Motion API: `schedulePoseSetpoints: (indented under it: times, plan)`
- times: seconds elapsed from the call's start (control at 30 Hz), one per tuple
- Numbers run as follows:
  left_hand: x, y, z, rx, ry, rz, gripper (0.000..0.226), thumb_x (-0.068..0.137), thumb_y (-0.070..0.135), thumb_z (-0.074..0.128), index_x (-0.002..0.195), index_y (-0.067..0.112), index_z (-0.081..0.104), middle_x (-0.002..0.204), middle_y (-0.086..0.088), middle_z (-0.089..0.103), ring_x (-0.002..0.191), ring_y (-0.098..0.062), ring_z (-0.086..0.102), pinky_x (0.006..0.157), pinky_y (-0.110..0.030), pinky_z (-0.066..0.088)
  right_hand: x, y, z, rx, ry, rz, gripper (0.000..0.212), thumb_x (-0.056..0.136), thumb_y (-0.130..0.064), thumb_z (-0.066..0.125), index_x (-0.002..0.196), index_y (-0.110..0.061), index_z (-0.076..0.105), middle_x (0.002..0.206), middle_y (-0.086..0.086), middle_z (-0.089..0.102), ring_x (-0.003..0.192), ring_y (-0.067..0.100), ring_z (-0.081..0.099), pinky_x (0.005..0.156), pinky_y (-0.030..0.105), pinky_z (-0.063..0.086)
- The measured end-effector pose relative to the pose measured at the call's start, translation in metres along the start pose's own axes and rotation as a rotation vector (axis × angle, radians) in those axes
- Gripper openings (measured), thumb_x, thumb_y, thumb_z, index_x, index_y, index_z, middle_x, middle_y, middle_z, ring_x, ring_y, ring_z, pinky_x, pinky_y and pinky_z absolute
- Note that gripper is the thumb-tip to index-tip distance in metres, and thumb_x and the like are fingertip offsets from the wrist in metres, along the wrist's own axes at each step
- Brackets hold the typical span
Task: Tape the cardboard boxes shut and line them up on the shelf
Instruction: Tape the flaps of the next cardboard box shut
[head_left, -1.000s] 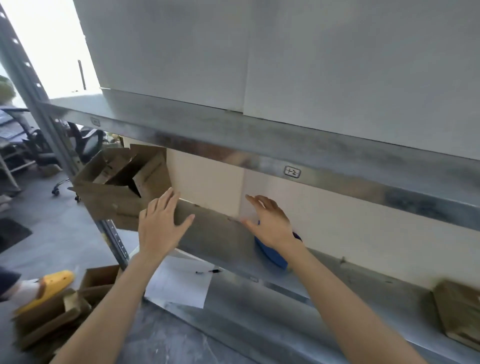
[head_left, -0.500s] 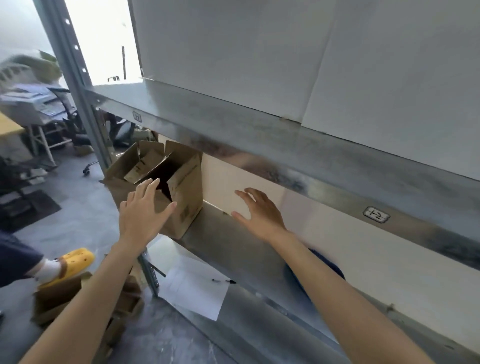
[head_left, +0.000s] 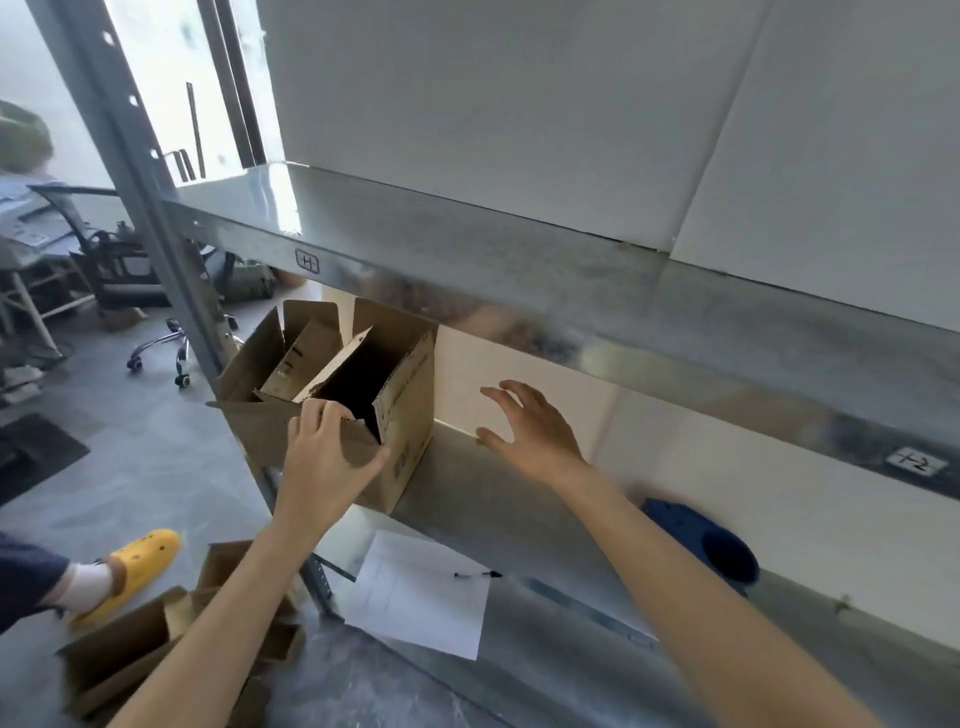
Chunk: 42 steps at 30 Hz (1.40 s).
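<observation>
The cardboard box (head_left: 405, 415) stands upright on the shelf (head_left: 493, 499) with its top open, directly under your left hand (head_left: 327, 462). That hand grips the box at its near top edge. Your fingers (head_left: 318, 415) are curled over the rim into the dark opening, and your thumb (head_left: 375, 458) presses the outside of the near wall. The front flap (head_left: 260, 431) folds out and down to the left of your knuckles. The other flaps stand up beyond your fingertips, on the far side of the opening. Just left of the grip, the grey upright post (head_left: 156, 218) of the rack rises past the box's left side.

Your right hand (head_left: 535, 431) is to the right of the box and apart from it, with the fingers spread and nearly straight; it holds nothing. It is over the bare metal of the shelf near the pale back wall, and you cannot tell whether it touches either.

Under your right forearm a dark blue object (head_left: 719, 553) lies on the shelf. Below your left wrist a white sheet of paper (head_left: 415, 608) lies on a metal surface, with a black pen (head_left: 475, 574) at its far edge. Below your left forearm, flattened cardboard (head_left: 124, 654) lies on the floor, and left of it is a yellow shoe (head_left: 137, 561) on another person's foot. Above both hands runs the upper shelf (head_left: 519, 260).
</observation>
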<state>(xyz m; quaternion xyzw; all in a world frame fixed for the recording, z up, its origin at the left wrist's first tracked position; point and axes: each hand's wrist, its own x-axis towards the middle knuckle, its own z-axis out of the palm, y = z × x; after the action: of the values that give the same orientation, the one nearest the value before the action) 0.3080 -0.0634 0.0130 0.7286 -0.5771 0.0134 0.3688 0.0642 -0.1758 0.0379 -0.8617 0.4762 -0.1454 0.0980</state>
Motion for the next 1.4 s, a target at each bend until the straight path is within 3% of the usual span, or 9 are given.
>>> schedulePoseSetpoints:
  times: [0.2,0.4,0.5,0.7,0.83,1.0,1.13,1.2,1.4]
  plan:
    - [-0.002,-0.024,-0.009,-0.102,-0.013,0.163,0.053,0.062,0.025,0.092,0.088,0.018,0.047,0.101,0.000,0.045,0.094,-0.017,0.044,0.077,-0.014,0.033,-0.002,-0.005,0.005,-0.006,0.013,0.101,0.069,0.091,-0.044,0.060,0.150,-0.031,0.027,0.157,-0.002,0.024,0.143,0.020,0.025,0.110,0.038,0.033]
    - [0.005,-0.036,-0.009,-0.222,-0.073,0.287,0.056,0.059,0.017,0.093,0.084,0.018,0.043,0.097,0.006,0.044,0.089,-0.016,0.047,0.078,-0.008,0.035,-0.007,-0.006,0.007,0.169,0.077,0.202,0.081,0.087,-0.039,0.068,0.150,-0.043,0.017,0.152,-0.003,0.028,0.139,0.017,0.029,0.101,0.044,0.045]
    - [0.011,-0.036,-0.006,-0.268,-0.114,0.331,0.053,0.060,0.019,0.093,0.084,0.017,0.045,0.098,0.010,0.044,0.089,-0.014,0.048,0.077,-0.005,0.037,-0.012,-0.004,0.005,0.286,0.085,0.176,0.069,0.085,-0.036,0.071,0.142,-0.044,0.032,0.142,-0.002,0.036,0.127,0.015,0.042,0.098,0.038,0.046]
    - [0.028,-0.024,0.006,-0.340,-0.177,0.400,0.047,0.064,0.018,0.092,0.085,0.017,0.050,0.099,0.006,0.049,0.094,-0.015,0.050,0.082,-0.012,0.038,-0.029,-0.001,-0.001,0.337,0.207,0.199,0.031,0.088,-0.028,0.071,0.115,-0.022,0.059,0.119,-0.009,0.047,0.106,0.009,0.052,0.091,0.023,0.043]
    - [0.039,-0.007,0.021,-0.392,-0.271,0.459,0.044,0.067,0.020,0.090,0.090,0.018,0.053,0.104,0.006,0.049,0.100,-0.011,0.050,0.088,-0.008,0.038,-0.057,0.010,-0.010,0.327,0.303,0.274,0.026,0.087,-0.030,0.072,0.107,-0.016,0.062,0.110,-0.011,0.049,0.096,0.006,0.053,0.083,0.010,0.040]
    - [0.037,0.025,0.040,-0.467,-0.361,0.518,0.044,0.068,0.019,0.089,0.096,0.020,0.055,0.119,0.009,0.048,0.114,-0.003,0.049,0.094,-0.024,0.044,-0.101,0.028,-0.023,0.194,0.410,0.298,0.024,0.081,-0.024,0.078,0.097,-0.010,0.067,0.109,-0.007,0.048,0.080,0.003,0.051,0.072,0.006,0.041]
    - [0.031,0.053,0.047,-0.531,-0.392,0.526,0.054,0.069,0.016,0.087,0.113,0.024,0.057,0.146,0.008,0.032,0.122,0.022,0.035,0.099,-0.003,0.034,-0.132,0.039,-0.033,0.177,0.408,0.362,0.019,0.082,-0.024,0.077,0.096,-0.015,0.067,0.114,-0.005,0.047,0.075,0.006,0.059,0.074,0.022,0.054]
    - [0.029,0.061,0.048,-0.539,-0.401,0.535,0.060,0.069,0.015,0.087,0.119,0.025,0.056,0.152,0.005,0.023,0.121,0.028,0.030,0.098,0.003,0.028,-0.142,0.040,-0.035,0.204,0.420,0.386,0.017,0.082,-0.023,0.077,0.094,-0.018,0.066,0.114,-0.006,0.046,0.076,0.009,0.060,0.076,0.022,0.054]
    - [0.024,0.057,0.051,-0.527,-0.468,0.522,0.063,0.072,0.016,0.085,0.124,0.029,0.051,0.155,0.009,0.019,0.130,0.015,0.031,0.109,-0.022,0.036,-0.156,0.030,-0.031,0.280,0.453,0.364,0.016,0.082,-0.026,0.077,0.091,-0.021,0.065,0.110,-0.017,0.041,0.083,0.008,0.060,0.075,0.015,0.053]
